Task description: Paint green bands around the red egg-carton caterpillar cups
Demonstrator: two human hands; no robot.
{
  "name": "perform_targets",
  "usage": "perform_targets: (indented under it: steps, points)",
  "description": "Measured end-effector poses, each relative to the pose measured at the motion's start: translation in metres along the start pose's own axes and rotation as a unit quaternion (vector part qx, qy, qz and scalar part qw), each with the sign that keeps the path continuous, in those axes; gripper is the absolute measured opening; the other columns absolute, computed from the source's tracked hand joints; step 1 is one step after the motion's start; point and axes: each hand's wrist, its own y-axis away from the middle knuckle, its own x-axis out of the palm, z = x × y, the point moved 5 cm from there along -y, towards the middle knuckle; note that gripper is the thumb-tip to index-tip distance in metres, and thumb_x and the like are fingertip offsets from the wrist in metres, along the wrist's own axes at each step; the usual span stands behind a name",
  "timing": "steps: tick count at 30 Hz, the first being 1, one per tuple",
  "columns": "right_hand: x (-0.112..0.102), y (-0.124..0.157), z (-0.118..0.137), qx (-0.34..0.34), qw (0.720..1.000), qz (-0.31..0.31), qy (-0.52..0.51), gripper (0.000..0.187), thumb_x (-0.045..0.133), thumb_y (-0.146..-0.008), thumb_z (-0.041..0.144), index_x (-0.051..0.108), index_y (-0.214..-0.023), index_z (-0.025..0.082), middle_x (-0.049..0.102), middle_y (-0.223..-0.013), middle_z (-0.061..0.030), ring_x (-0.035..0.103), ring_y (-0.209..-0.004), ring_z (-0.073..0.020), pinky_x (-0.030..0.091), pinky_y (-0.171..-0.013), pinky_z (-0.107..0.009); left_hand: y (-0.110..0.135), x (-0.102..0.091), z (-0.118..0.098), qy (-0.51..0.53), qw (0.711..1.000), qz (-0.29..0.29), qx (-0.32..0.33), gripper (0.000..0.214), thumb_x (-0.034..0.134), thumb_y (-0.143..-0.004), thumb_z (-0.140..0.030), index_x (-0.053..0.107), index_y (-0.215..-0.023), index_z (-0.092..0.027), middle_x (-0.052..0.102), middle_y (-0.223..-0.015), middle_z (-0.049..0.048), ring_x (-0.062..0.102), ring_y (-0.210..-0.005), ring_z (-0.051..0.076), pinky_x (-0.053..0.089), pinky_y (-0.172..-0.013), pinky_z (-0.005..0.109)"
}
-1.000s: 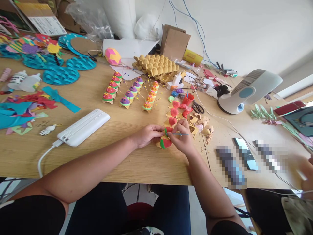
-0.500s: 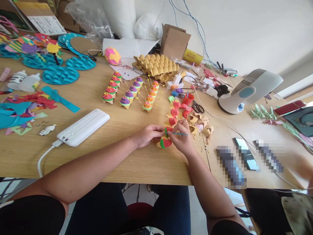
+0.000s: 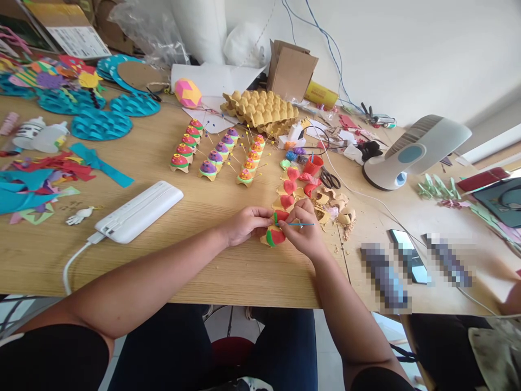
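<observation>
A strip of egg carton (image 3: 268, 239) with red-covered cups lies on the table in front of me. Green bands show on its two nearest cups. My left hand (image 3: 246, 225) pinches the strip's left edge, thumb and fingers closed. Above the strip, my right hand (image 3: 304, 231) grips a thin blue stick-like tool (image 3: 301, 224), whose tip meets the green on the second-nearest cup. Whether it is a brush or a modelling tool I cannot tell. Farther back stand finished-looking strips with red (image 3: 186, 147), purple (image 3: 220, 155) and orange (image 3: 252, 159) cups, with pins stuck out around them.
A white power bank (image 3: 140, 212) lies left, cable attached. Torn carton pieces (image 3: 331, 203), scissors (image 3: 329, 178) and a red cup (image 3: 312, 164) are right of the strip. A white fan (image 3: 411, 152), a phone (image 3: 409, 255) and stacked egg trays (image 3: 260, 108) stand around.
The blue tool's tip has shifted slightly on the green band, and my right fingers have moved a little. At the far right edge, another person's hand or arm has moved.
</observation>
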Motion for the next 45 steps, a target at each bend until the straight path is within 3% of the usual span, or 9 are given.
perform_targets:
  steps: [14,19,26,35,45]
  points:
    - [-0.0047,-0.0009,-0.0021,0.016,0.999,-0.006,-0.032,0.026,0.077,-0.086,0.030,0.057,-0.070,0.024,0.052,-0.092,-0.0031,0.055,-0.093,-0.0231,0.049,-0.087,-0.044,-0.0013,-0.0040,0.0014,0.023,1.000,-0.010,-0.007,0.029,0.086,-0.076,-0.019,0.083,-0.105,-0.014,0.081,-0.102,0.0112,0.075,-0.080,0.017,0.061,-0.076,0.028]
    - [-0.0044,-0.0003,-0.0027,0.013,1.000,-0.006,-0.028,0.027,0.078,-0.086,0.029,0.058,-0.070,0.023,0.051,-0.092,-0.0031,0.054,-0.093,-0.0225,0.048,-0.086,-0.043,-0.0009,-0.0032,-0.0015,0.039,0.999,0.009,0.002,0.027,0.084,-0.078,-0.019,0.082,-0.104,-0.012,0.081,-0.095,0.0102,0.075,-0.077,0.017,0.061,-0.075,0.027]
    - [-0.0039,-0.0004,-0.0029,-0.006,0.999,-0.032,-0.011,0.024,0.078,-0.087,0.027,0.060,-0.071,0.023,0.051,-0.089,-0.0027,0.054,-0.089,-0.0220,0.047,-0.082,-0.042,-0.0016,-0.0063,-0.0031,0.049,0.999,0.013,0.010,0.031,0.084,-0.080,-0.020,0.081,-0.110,-0.011,0.082,-0.100,0.0113,0.076,-0.080,0.018,0.061,-0.077,0.027]
    - [-0.0082,0.0049,-0.0030,-0.014,0.995,-0.084,-0.058,0.031,0.074,-0.090,0.040,0.057,-0.071,0.023,0.052,-0.088,-0.0027,0.053,-0.089,-0.0212,0.048,-0.082,-0.040,0.0000,-0.0012,-0.0064,0.082,0.996,0.032,0.025,0.031,0.087,-0.079,-0.018,0.082,-0.109,-0.013,0.082,-0.102,0.0099,0.076,-0.082,0.015,0.060,-0.077,0.023]
    - [-0.0071,0.0053,0.0042,-0.038,0.995,-0.067,-0.058,0.027,0.078,-0.089,0.036,0.061,-0.072,0.024,0.053,-0.087,-0.0021,0.054,-0.086,-0.0202,0.048,-0.078,-0.039,0.0012,-0.0020,-0.0060,0.083,0.996,0.035,0.026,0.030,0.086,-0.079,-0.018,0.082,-0.109,-0.012,0.082,-0.106,0.0109,0.077,-0.087,0.017,0.060,-0.081,0.025]
